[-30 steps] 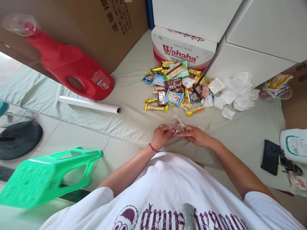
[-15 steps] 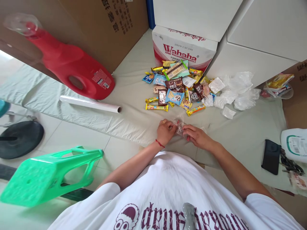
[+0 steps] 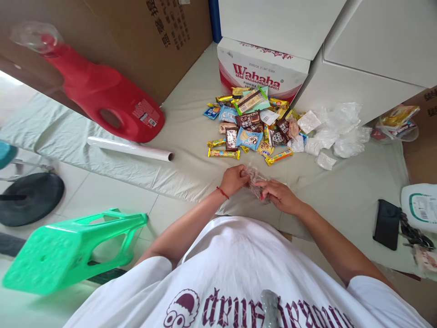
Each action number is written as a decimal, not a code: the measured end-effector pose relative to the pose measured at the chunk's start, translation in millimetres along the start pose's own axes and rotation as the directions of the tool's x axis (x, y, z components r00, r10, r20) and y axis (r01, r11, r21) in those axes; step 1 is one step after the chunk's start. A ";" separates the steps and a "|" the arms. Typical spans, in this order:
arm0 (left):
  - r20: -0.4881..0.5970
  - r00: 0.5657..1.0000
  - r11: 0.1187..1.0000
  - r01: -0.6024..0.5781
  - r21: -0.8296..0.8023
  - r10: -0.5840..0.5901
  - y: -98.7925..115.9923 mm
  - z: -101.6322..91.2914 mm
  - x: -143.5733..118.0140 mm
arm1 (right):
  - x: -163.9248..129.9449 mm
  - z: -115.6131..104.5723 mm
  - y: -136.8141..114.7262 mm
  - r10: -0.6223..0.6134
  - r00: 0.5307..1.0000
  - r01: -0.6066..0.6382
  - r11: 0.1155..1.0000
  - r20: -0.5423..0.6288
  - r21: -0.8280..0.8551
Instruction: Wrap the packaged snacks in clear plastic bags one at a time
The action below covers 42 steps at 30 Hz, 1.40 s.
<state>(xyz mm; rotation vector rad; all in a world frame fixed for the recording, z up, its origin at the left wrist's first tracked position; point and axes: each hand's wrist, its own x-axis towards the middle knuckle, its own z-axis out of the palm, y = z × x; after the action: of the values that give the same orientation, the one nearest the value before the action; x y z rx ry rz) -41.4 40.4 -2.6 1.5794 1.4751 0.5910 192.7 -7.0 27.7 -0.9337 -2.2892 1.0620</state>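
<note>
While we lean over the sheet: both hands meet just above its near edge.
Our left hand: fist closed on one end of the clear snack bag.
Our right hand: fingers pinch the other end.
Beyond: snack pile, then Wahaha box.

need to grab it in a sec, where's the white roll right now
In the head view the white roll lies flat on the pale cloth, left of the snack pile and just in front of the red jug.
</note>
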 end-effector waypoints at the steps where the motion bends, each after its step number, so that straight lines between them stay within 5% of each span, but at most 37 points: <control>1: -0.030 1.000 1.000 0.002 0.028 -0.001 2.4 1.7 0.3 | 0.4 -2.5 -2.0 0.056 0.998 -0.053 0.996 -0.041 0.078; 4: -0.089 0.996 0.999 0.012 0.032 -0.009 9.4 8.9 -0.9 | 2.2 -9.2 -6.2 0.256 0.957 -0.212 0.939 -0.139 0.271; 7: -0.139 0.989 0.998 0.059 0.034 -0.054 14.5 19.3 -4.0 | 4.2 -11.5 -10.0 0.322 0.925 -0.256 0.920 -0.199 0.296; 10: -0.184 0.979 0.995 0.093 0.031 -0.086 16.4 30.0 -6.1 | 3.1 -8.1 -13.9 0.242 0.957 -0.214 0.960 -0.159 0.179; 13: -0.186 0.974 0.990 0.114 -0.077 -0.127 14.6 34.3 -4.3 | -2.4 -0.9 -10.8 0.046 0.999 -0.045 0.995 0.011 -0.084; 18: 0.079 0.961 0.785 0.261 -0.562 -0.264 10.7 17.6 5.5 | -12.3 10.0 7.9 -0.095 0.982 0.145 0.931 0.162 -0.336; 24: 0.234 0.949 0.626 0.316 -0.713 -0.212 15.8 1.9 8.7 | -12.4 10.4 2.7 -0.170 0.984 0.155 0.959 -0.045 -0.237; 29: 0.239 0.933 0.609 0.357 -0.708 -0.269 18.9 4.7 6.4 | -15.1 0.4 -14.6 -0.061 0.951 -0.004 0.978 -0.302 -0.211; 33: 0.245 0.930 0.658 0.367 -0.657 -0.274 17.1 8.1 7.0 | -8.6 -1.8 -10.5 0.183 0.825 -0.332 0.923 -0.535 -0.196; 37: 0.200 0.947 0.744 0.322 -0.585 -0.252 13.9 17.1 9.4 | 7.5 -5.7 8.1 0.435 0.761 -0.568 0.806 -0.481 -0.169; 42: 0.150 0.960 0.741 0.279 -0.611 -0.238 17.0 27.6 12.4 | 18.4 -18.5 25.1 0.490 0.785 -0.578 0.800 -0.379 -0.161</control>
<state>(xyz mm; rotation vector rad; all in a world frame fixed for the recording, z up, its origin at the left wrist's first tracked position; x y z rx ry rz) -7.2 46.2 -5.1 0.8396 1.2365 0.7625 201.8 27.4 21.0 -1.8168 -1.9555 0.7219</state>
